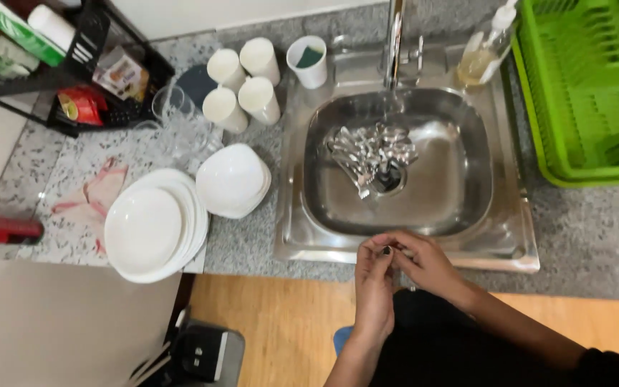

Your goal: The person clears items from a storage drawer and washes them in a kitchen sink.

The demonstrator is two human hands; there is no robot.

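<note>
Left hand [374, 276] and right hand [424, 261] touch, fingers curled together, gripping nothing, at sink [467, 236] front rim; cutlery [370, 154] in basin.

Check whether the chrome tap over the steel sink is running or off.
Running: a thin stream falls from the chrome tap into the steel sink, onto the pile of cutlery.

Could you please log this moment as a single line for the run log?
left hand touching right hand at sink front edge | holding nothing visible | cutlery pile in basin | tap running | plates on counter
</note>
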